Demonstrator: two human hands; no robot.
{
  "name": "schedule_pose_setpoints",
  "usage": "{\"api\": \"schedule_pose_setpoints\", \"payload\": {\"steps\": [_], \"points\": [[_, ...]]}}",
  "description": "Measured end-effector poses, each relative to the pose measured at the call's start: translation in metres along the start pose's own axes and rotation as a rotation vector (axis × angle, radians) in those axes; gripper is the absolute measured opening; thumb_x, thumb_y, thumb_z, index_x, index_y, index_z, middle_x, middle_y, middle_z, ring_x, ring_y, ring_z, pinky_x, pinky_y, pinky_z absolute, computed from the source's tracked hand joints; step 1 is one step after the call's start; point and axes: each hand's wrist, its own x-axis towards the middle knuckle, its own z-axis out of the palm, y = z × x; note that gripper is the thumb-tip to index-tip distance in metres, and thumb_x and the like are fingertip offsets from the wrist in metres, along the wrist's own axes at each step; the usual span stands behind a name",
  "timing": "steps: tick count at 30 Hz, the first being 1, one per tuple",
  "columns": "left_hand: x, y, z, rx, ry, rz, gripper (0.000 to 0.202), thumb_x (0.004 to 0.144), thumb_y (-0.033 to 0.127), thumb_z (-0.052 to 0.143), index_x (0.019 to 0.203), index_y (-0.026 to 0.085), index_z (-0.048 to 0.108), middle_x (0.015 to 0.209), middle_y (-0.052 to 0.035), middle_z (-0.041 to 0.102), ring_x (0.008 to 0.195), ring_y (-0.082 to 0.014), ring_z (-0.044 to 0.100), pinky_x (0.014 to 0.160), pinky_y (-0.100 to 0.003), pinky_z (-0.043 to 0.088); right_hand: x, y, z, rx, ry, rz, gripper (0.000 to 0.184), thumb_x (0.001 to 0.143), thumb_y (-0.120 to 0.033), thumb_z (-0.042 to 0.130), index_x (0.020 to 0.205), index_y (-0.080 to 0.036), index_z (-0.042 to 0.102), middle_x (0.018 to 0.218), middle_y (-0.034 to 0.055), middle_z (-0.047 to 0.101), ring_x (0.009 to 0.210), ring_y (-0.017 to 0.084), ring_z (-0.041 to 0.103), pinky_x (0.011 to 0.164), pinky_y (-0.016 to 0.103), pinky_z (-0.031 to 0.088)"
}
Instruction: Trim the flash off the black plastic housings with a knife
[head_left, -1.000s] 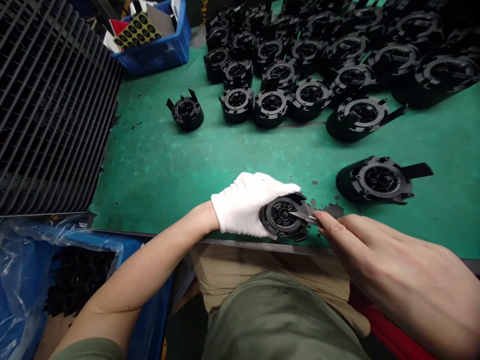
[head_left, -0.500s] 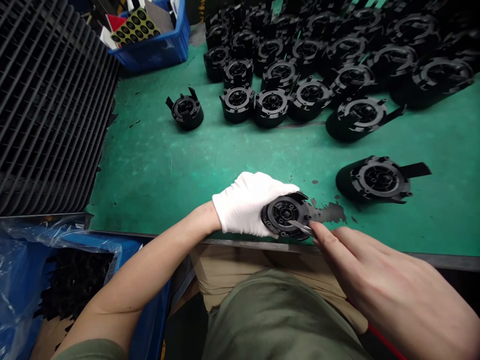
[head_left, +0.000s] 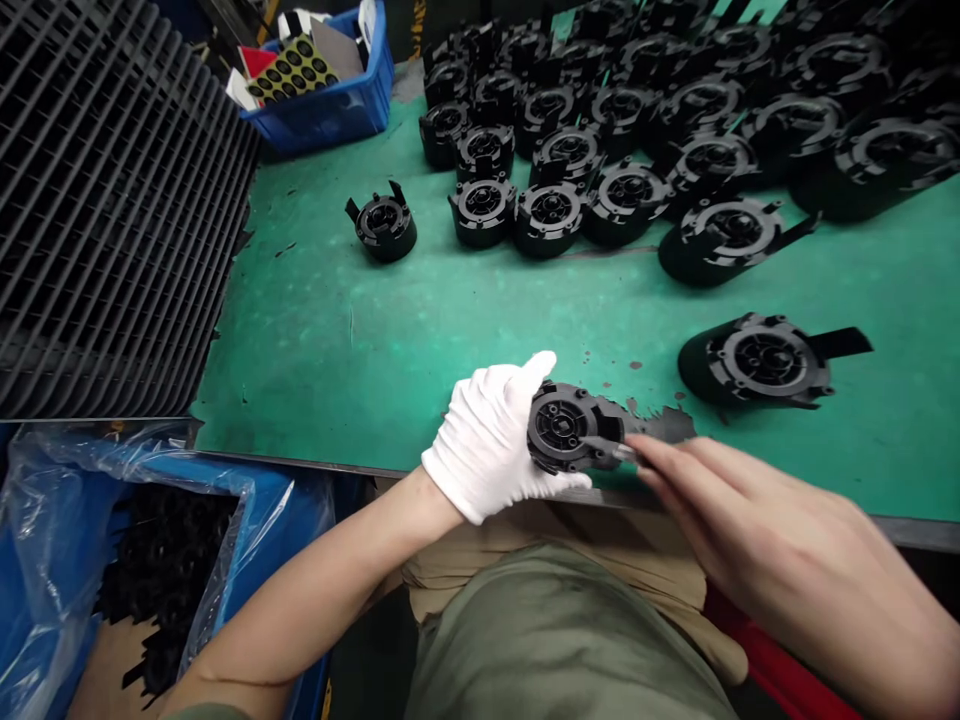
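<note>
My left hand (head_left: 484, 435), in a white glove, curls around the left side of a round black plastic housing (head_left: 559, 428) at the table's front edge. Its thumb points up and away, while the fingers reach along the lower rim. My bare right hand (head_left: 742, 520) pinches a slim knife with a metal blade (head_left: 600, 445), whose tip lies over the right part of the housing's face. Its handle is mostly hidden in my fingers. Another black housing (head_left: 765, 358) with a long tab stands to the right on the green tabletop (head_left: 420, 310).
Several more black housings (head_left: 555, 215) stand in rows at the back, and a single one (head_left: 385, 225) sits left of them. A blue bin (head_left: 330, 115) holds cards and stickers. Stacked black grids (head_left: 112, 220) rise at left, above a plastic-lined blue crate (head_left: 259, 520) of black parts.
The housing has turned clockwise, its tab going from the top to the right side. My left thumb has lifted off the rim. The camera view has shifted slightly.
</note>
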Motion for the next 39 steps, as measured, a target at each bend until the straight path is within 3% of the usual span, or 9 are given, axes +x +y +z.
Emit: {"api": "schedule_pose_setpoints", "payload": {"steps": [4, 8, 13, 17, 22, 27, 31, 35, 39], "points": [[0.014, -0.003, -0.002, -0.06, -0.012, 0.074, 0.13, 0.069, 0.107, 0.088, 0.16, 0.016, 0.067, 0.14, -0.024, 0.081, 0.13, -0.0478, 0.081, 0.112, -0.06, 0.065, 0.018, 0.008, -0.006, -0.163, 0.045, -0.065, 0.04, 0.128, -0.035, 0.038, 0.143, -0.015, 0.07, 0.093, 0.0011, 0.07, 0.068, 0.018, 0.069, 0.057, 0.033, 0.049], [0.026, -0.003, -0.004, -0.104, -0.018, 0.112, 0.112, 0.064, 0.102, 0.095, 0.138, 0.02, 0.076, 0.129, -0.0188, 0.086, 0.121, -0.0453, 0.085, 0.108, -0.057, 0.067, 0.022, 0.011, -0.007, -0.209, 0.054, -0.101, 0.04, 0.127, -0.033, 0.039, 0.133, -0.013, 0.073, 0.09, 0.0024, 0.069, 0.065, 0.018, 0.065, 0.057, 0.035, 0.045], [0.029, 0.005, -0.012, -0.149, -0.107, 0.096, 0.067, 0.08, 0.081, 0.096, 0.109, 0.023, 0.082, 0.102, -0.0112, 0.088, 0.101, -0.0393, 0.089, 0.092, -0.048, 0.068, 0.024, 0.009, -0.008, -0.197, 0.032, -0.124, 0.04, 0.112, -0.009, 0.041, 0.139, -0.012, 0.071, 0.088, 0.003, 0.068, 0.068, 0.019, 0.065, 0.057, 0.033, 0.048], [0.029, 0.007, -0.015, -0.169, -0.076, 0.092, 0.064, 0.081, 0.082, 0.095, 0.107, 0.024, 0.086, 0.104, -0.0118, 0.09, 0.101, -0.0405, 0.09, 0.088, -0.048, 0.067, 0.026, 0.008, -0.013, -0.173, -0.003, -0.131, 0.059, 0.096, 0.001, 0.043, 0.151, -0.013, 0.061, 0.089, 0.0014, 0.065, 0.066, 0.018, 0.065, 0.052, 0.031, 0.046], [0.03, 0.009, -0.016, -0.181, -0.093, 0.078, 0.067, 0.083, 0.089, 0.091, 0.102, 0.025, 0.087, 0.098, -0.0108, 0.089, 0.097, -0.0385, 0.089, 0.084, -0.045, 0.065, 0.03, 0.009, -0.017, -0.183, -0.011, -0.175, 0.056, 0.093, 0.002, 0.044, 0.145, -0.01, 0.062, 0.089, 0.0017, 0.065, 0.065, 0.018, 0.07, 0.048, 0.031, 0.049], [0.032, 0.01, -0.019, -0.183, -0.113, 0.082, 0.07, 0.085, 0.093, 0.088, 0.102, 0.026, 0.087, 0.095, -0.0101, 0.088, 0.096, -0.0371, 0.089, 0.081, -0.043, 0.062, 0.028, 0.008, -0.019, -0.22, -0.013, -0.189, 0.064, 0.089, 0.004, 0.048, 0.151, -0.012, 0.059, 0.097, 0.0058, 0.074, 0.076, 0.022, 0.078, 0.054, 0.031, 0.06], [0.032, 0.008, -0.018, -0.182, -0.091, 0.085, 0.068, 0.086, 0.093, 0.088, 0.099, 0.026, 0.087, 0.092, -0.0091, 0.086, 0.094, -0.0359, 0.088, 0.08, -0.043, 0.06, 0.026, 0.006, -0.017, -0.198, -0.024, -0.174, 0.067, 0.092, 0.002, 0.043, 0.155, -0.012, 0.058, 0.101, 0.0098, 0.079, 0.08, 0.026, 0.082, 0.056, 0.034, 0.063], [0.027, 0.013, -0.014, -0.158, -0.061, 0.053, 0.074, 0.08, 0.094, 0.091, 0.104, 0.024, 0.087, 0.098, -0.0115, 0.087, 0.094, -0.0355, 0.086, 0.083, -0.043, 0.063, 0.022, 0.01, -0.013, -0.13, -0.014, -0.149, 0.061, 0.1, -0.004, 0.037, 0.157, -0.013, 0.058, 0.094, 0.0079, 0.074, 0.071, 0.025, 0.076, 0.05, 0.033, 0.053], [0.016, 0.016, -0.008, -0.136, 0.018, -0.056, 0.082, 0.071, 0.102, 0.09, 0.093, 0.024, 0.081, 0.089, -0.0106, 0.08, 0.082, -0.0325, 0.082, 0.076, -0.042, 0.063, 0.016, 0.019, -0.01, -0.154, 0.002, -0.095, 0.051, 0.111, -0.011, 0.037, 0.153, -0.019, 0.064, 0.09, 0.0022, 0.069, 0.062, 0.018, 0.064, 0.051, 0.031, 0.045]]}}
